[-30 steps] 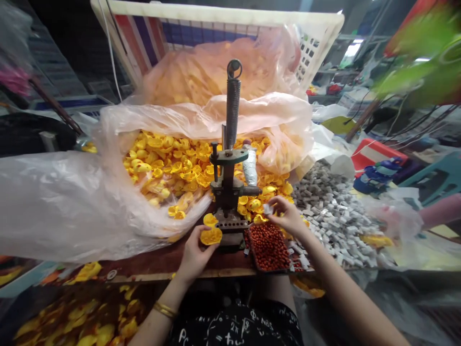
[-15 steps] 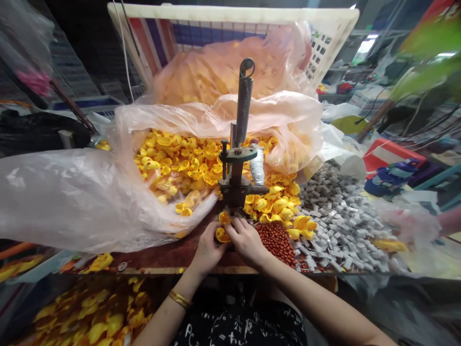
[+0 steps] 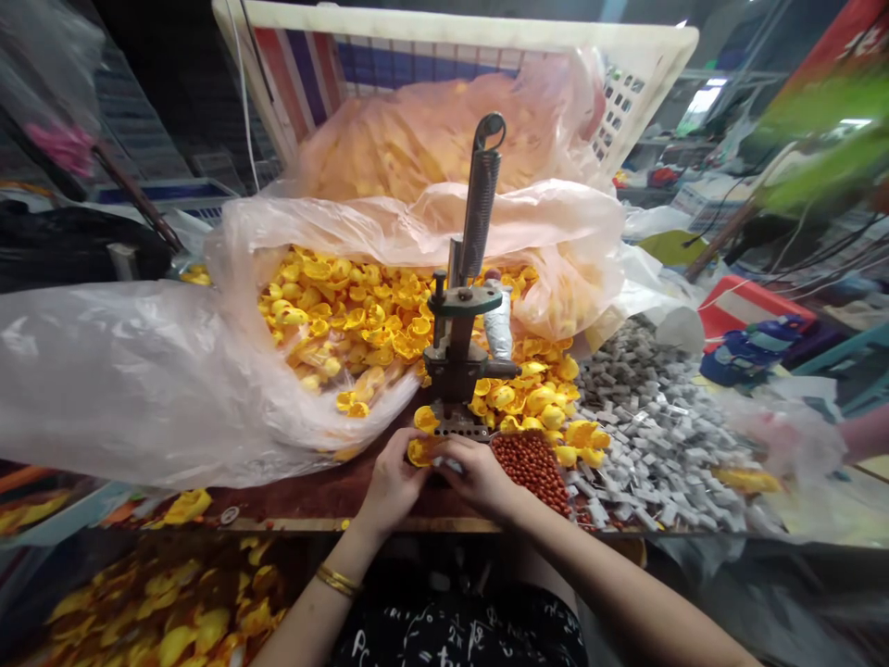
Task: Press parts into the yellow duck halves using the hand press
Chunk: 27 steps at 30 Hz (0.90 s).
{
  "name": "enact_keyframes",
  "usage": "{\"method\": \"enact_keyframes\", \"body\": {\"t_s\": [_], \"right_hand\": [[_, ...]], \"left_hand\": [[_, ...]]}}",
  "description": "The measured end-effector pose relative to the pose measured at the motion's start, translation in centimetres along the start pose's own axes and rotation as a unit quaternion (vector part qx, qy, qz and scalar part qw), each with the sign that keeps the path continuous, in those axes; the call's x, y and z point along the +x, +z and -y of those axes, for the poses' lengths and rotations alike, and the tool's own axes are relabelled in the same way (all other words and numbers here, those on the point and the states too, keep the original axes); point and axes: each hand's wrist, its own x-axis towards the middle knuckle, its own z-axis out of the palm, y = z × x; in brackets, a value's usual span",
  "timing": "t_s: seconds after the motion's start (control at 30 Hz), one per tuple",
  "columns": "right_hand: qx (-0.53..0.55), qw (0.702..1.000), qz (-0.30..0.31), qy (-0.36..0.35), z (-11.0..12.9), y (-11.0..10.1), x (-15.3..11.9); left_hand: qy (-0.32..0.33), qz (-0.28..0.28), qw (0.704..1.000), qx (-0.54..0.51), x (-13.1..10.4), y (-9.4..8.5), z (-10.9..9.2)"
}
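My left hand [image 3: 394, 474] is closed on a yellow plastic shell [image 3: 419, 453], an open two-part piece whose upper half [image 3: 426, 420] sticks up beside the press base. My right hand [image 3: 478, 474] reaches in from the other side, fingers bent and pinched close to the shell. A small greyish thing shows at its fingertips, too unclear to name. Just beyond both hands stands a hand press [image 3: 455, 361] with a tall coil spring [image 3: 481, 218] and a base plate with holes [image 3: 464, 432]. Its lever handle [image 3: 497, 324] is wrapped in silvery material.
Yellow shells [image 3: 361, 306] spill from a clear plastic bag [image 3: 139, 380] behind the press. To the right lie small red-brown beads [image 3: 532, 468] and a heap of grey block-like parts [image 3: 645, 435]. A white crate [image 3: 451, 26] stands behind. More shells [image 3: 173, 602] lie below the table edge.
My hands have drawn slightly back from the press base with the shell, and the holed plate is now uncovered. My right fingers have shifted lower and curled. The view has moved slightly.
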Motion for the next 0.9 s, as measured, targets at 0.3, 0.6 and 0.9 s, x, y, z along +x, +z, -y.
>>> {"method": "enact_keyframes", "body": {"t_s": [0.3, 0.6, 0.9], "right_hand": [[0.066, 0.988, -0.044, 0.132, 0.3, 1.6, 0.2], [0.023, 0.986, -0.090, 0.137, 0.6, 5.3, 2.8], [0.241, 0.938, -0.007, 0.250, 3.7, 4.0, 4.1]], "left_hand": [[0.052, 0.000, 0.998, 0.041, -0.4, 0.2, 0.2], [0.002, -0.118, 0.992, 0.037, -0.7, -2.9, 2.6], [-0.009, -0.229, 0.969, 0.094, -2.3, -4.8, 3.9]]}}
